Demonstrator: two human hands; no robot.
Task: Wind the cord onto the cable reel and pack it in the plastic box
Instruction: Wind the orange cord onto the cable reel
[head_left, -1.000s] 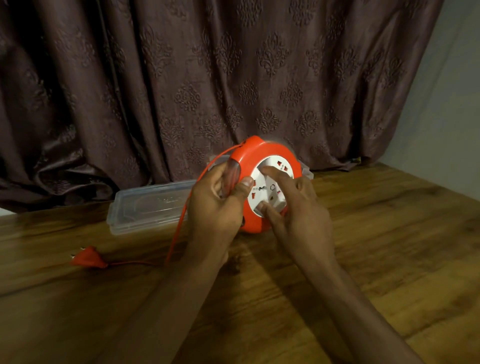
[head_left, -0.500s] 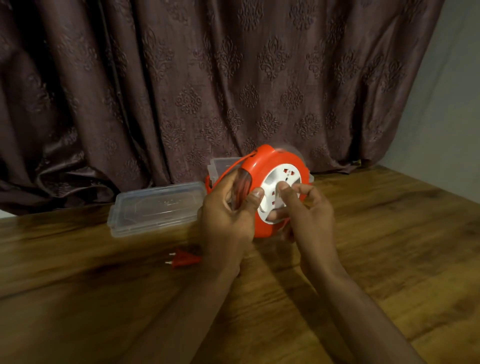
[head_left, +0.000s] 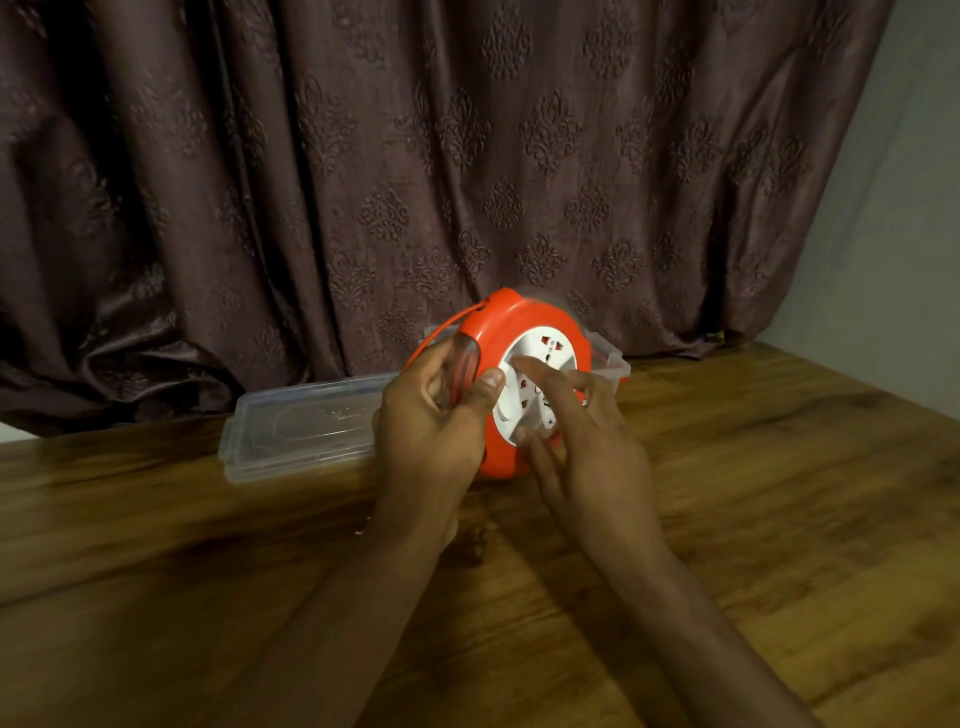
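**Colours and patterns around the cable reel**

The cable reel (head_left: 506, 332) has a bright orange-red casing; its round socket face (head_left: 540, 364) is white with small red and dark openings. A thin orange-red cord (head_left: 451, 326) arcs off the reel's upper left edge. Left of the reel lies a clear, colourless plastic lid (head_left: 296, 431); behind the reel, a clear plastic box (head_left: 613, 364). Beneath the reel, the table (head_left: 779, 493) shows brown wood grain with darker streaks. Behind the reel hangs a dark plum-brown curtain (head_left: 415, 156) embossed with repeating damask motifs, and to the reel's far right, a plain grey wall (head_left: 893, 208).
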